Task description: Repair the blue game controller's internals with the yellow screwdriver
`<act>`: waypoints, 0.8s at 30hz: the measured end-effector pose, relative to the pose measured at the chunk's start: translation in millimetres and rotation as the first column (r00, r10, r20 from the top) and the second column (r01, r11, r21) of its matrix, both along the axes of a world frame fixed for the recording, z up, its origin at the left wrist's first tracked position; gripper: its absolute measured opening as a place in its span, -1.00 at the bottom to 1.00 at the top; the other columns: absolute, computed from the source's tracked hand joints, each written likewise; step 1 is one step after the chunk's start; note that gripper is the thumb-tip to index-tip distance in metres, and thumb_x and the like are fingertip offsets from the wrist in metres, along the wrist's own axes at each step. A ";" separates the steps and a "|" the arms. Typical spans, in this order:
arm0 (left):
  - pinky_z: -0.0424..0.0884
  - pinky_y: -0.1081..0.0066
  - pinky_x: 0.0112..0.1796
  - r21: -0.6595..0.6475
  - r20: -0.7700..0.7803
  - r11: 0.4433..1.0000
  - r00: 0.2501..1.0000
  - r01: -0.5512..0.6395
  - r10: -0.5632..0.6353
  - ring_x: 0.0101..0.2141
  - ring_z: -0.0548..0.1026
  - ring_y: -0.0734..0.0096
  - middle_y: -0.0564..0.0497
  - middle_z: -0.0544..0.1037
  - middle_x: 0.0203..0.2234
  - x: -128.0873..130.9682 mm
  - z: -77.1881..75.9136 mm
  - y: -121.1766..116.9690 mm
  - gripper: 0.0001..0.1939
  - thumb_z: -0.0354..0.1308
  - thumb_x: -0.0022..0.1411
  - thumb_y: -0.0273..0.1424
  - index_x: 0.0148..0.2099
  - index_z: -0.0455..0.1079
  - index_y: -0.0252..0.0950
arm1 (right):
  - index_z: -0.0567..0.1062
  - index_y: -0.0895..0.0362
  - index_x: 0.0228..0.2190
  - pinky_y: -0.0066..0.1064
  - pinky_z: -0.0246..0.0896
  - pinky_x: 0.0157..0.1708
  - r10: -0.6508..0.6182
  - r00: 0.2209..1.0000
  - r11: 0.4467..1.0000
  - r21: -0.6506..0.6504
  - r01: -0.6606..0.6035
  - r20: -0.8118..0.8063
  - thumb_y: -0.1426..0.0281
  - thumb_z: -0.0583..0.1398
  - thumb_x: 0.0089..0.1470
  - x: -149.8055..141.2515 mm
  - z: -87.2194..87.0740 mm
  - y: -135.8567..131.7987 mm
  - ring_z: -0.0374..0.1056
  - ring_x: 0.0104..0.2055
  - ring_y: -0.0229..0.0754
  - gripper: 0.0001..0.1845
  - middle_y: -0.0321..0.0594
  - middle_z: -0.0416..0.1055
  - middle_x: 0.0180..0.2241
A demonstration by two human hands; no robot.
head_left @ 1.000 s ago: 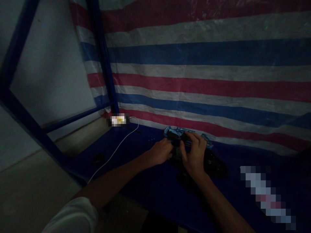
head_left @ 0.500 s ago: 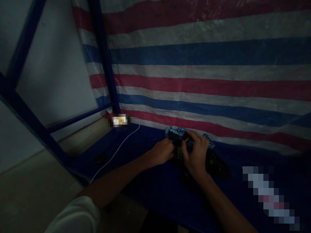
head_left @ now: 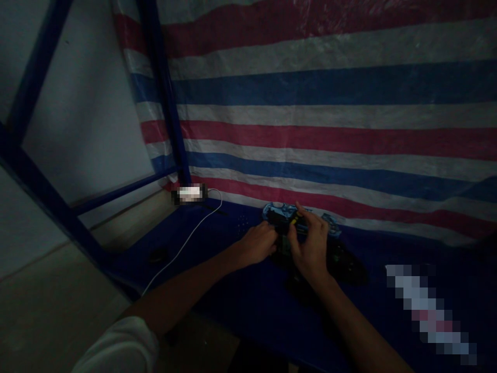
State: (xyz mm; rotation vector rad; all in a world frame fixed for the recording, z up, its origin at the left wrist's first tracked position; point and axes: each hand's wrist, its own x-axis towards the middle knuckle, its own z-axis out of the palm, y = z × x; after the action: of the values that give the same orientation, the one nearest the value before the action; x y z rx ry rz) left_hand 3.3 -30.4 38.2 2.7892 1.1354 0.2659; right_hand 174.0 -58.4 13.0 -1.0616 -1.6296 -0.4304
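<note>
My right hand (head_left: 310, 243) is closed in a pinch round a small black-and-yellow handle (head_left: 295, 217), which looks like a screwdriver; its tip is hidden. Under that hand lies a dark toy-car chassis (head_left: 345, 261) with greenish parts, too dim to make out well. My left hand (head_left: 260, 242) is curled in at the chassis's left end and seems to grip it, though its fingertips are hidden. Just behind both hands a light-blue patterned car shell (head_left: 285, 208) rests against the striped sheet.
Several tiny bright bits, perhaps screws (head_left: 243, 224), lie left of the shell. A blurred-out lit device (head_left: 189, 194) with a white cable (head_left: 194, 228) stands at the back left of the blue tabletop (head_left: 240, 305). A dark round object (head_left: 158, 255) sits near the left edge, a blurred-out pale strip (head_left: 429, 313) at right.
My right fingers have shifted on the handle, with the index finger now straighter and more yellow showing. My left hand stays in place. The view has moved very slightly.
</note>
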 end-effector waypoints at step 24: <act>0.41 0.36 -0.10 -0.012 0.105 1.000 0.994 -0.027 0.028 -0.10 0.55 0.23 -0.09 0.60 -0.18 -22.4 5.3 22.0 -0.89 0.14 0.37 -0.53 -0.08 0.46 -0.33 | 0.31 0.12 0.20 -0.09 0.44 -0.08 -0.027 0.915 0.999 0.018 0.037 -0.403 0.23 0.26 0.23 11.0 1.8 1.6 0.41 -0.06 -0.03 -0.43 -0.01 0.36 -0.01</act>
State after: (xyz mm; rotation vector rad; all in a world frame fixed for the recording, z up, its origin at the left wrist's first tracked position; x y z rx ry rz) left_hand -19.2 -8.4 43.5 2.7159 1.1476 0.4033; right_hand 185.0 -56.8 14.8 -1.0776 -1.2374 -0.2316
